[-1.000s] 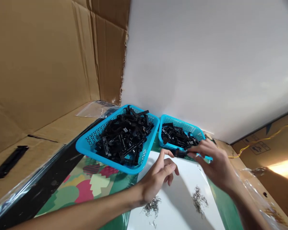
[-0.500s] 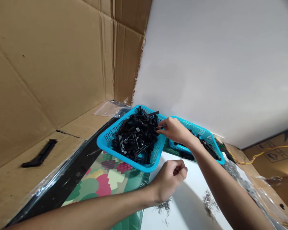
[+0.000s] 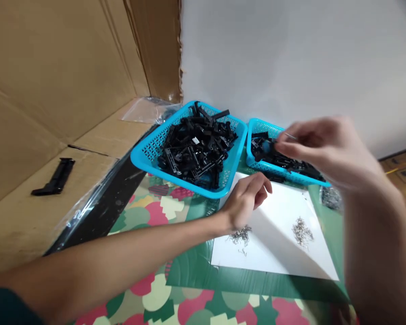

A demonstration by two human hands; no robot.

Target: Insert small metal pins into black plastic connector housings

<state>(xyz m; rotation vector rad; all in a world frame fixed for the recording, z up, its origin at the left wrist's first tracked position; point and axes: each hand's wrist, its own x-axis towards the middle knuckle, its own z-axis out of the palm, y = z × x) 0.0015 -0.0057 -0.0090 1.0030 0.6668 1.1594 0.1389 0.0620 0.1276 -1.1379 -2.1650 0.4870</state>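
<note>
My left hand [image 3: 245, 201] hovers over the white sheet [image 3: 274, 221], its fingers curled; whatever they may hold is hidden. A pile of small metal pieces [image 3: 241, 235] lies just below its wrist. Raised at the right, my right hand [image 3: 320, 144] pinches a thin metal tool and a dark part, blurred, in front of the right blue basket [image 3: 280, 170]. That basket holds black plastic parts. To its left, a larger blue basket [image 3: 189, 185] is heaped with black plastic parts [image 3: 198, 144].
A second metal pile [image 3: 302, 232] lies on the sheet's right side. One black part [image 3: 57, 178] rests on cardboard at the left. Cardboard walls [image 3: 54, 58] and a white wall [image 3: 274, 54] stand behind. A clear bag [image 3: 142, 110] lies beyond the larger basket.
My right hand has moved from the larger basket's right edge to over the right basket, nearer the camera. The view has shifted, showing more of the sheet and the patterned cover.
</note>
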